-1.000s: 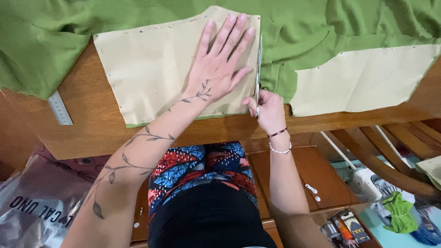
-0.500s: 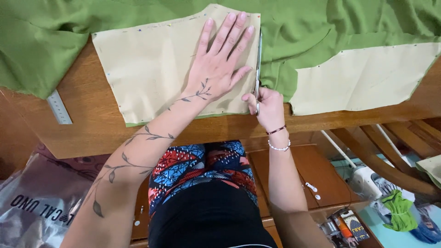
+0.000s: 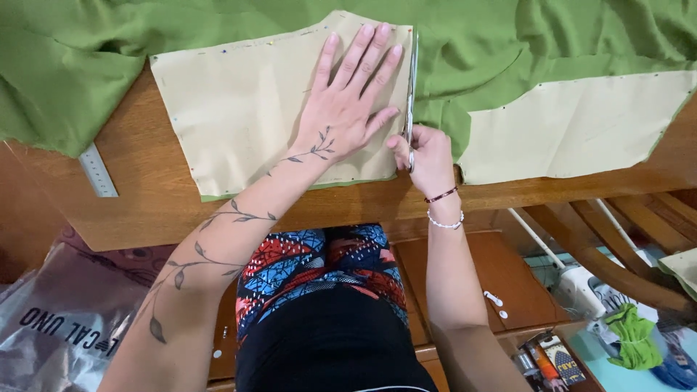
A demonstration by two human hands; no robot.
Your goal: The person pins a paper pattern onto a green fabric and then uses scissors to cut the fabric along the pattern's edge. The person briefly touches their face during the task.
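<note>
Far left of the wooden table [image 3: 145,210], a metal ruler [image 3: 96,170] pokes out from under the green fabric [image 3: 65,65] that's draped across the whole top edge of the table. Next over, a beige paper pattern piece [image 3: 239,123] lies pinned flat on that fabric, with a thin strip of green showing along its lower edge. The left hand [image 3: 348,109] is pressed palm down on the right part of that pattern, fingers spread and straight, so it's not gripping anything, just holding the paper flat. Just right of the pattern's edge run the scissors [image 3: 412,87], blades pointing away from the person along the paper's right side. The right hand [image 3: 425,152] is curled closed around the scissor handles at the table's near edge; how far the blades are apart I can't tell. Further right, a second beige pattern piece [image 3: 581,127] sits on the same fabric, apart from the first.
</note>
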